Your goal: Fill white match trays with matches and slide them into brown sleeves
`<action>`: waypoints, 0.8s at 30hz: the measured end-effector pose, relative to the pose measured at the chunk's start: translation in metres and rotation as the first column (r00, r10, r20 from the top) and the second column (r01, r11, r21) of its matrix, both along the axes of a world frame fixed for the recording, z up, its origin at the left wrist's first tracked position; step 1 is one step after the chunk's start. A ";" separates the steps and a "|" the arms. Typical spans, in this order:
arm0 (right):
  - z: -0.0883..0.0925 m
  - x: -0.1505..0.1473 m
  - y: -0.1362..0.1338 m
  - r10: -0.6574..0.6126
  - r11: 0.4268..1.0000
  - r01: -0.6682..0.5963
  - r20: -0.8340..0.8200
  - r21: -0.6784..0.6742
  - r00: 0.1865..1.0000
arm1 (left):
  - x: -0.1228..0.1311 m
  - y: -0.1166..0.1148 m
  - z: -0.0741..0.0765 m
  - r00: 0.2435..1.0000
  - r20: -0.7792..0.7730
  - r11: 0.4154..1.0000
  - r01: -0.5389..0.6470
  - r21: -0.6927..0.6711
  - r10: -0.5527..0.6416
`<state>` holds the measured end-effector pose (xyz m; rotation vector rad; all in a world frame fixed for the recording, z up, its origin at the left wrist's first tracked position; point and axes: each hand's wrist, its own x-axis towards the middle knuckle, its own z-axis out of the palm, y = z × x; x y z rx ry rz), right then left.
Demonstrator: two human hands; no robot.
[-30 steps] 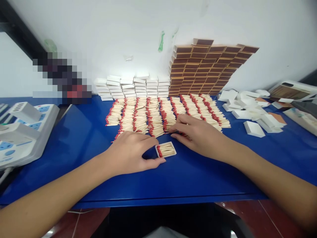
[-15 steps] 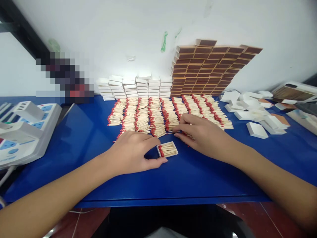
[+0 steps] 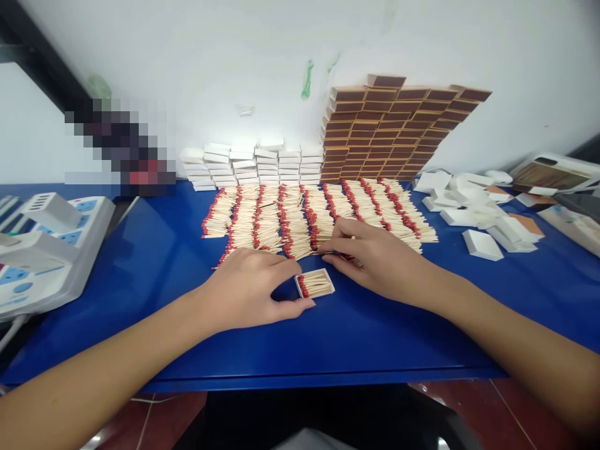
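A small white matchbox tray (image 3: 315,284), part filled with red-headed matches, lies on the blue table between my hands. My left hand (image 3: 255,284) rests at its left end, thumb and forefinger spread around the near and far corners without a firm grip. My right hand (image 3: 365,253) is just beyond the tray's right side, thumb and fingertips pinched low over the front edge of the laid-out matches (image 3: 262,215). What sits in that pinch is partly hidden, but thin matchsticks show at the fingertips.
Stacked white trays (image 3: 267,162) and a wall of brown-sided matchboxes (image 3: 384,131) stand against the white wall. Loose white box parts (image 3: 482,244) lie at the right, close to a phone (image 3: 553,172). A power strip (image 3: 89,250) with plugs occupies the left.
My right hand has slid slightly left along the front edge of the matches, its fingertips closer together. My left hand and the tray keep their places.
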<state>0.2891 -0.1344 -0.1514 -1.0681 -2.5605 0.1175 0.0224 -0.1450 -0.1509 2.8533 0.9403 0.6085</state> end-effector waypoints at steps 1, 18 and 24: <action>0.000 0.000 0.000 0.004 1.000 -0.004 0.000 0.002 1.000 | 0.000 0.000 0.000 1.000 -0.004 1.000 -0.003 -0.005 0.003; -0.004 -0.005 0.006 -0.049 0.998 0.051 0.064 -0.021 0.997 | 0.001 -0.001 0.001 0.998 -0.041 0.997 -0.043 -0.069 0.040; 0.010 -0.009 -0.010 0.005 0.999 -0.008 -0.072 -0.053 0.997 | 0.001 0.000 -0.001 0.998 -0.014 0.997 -0.062 -0.055 0.062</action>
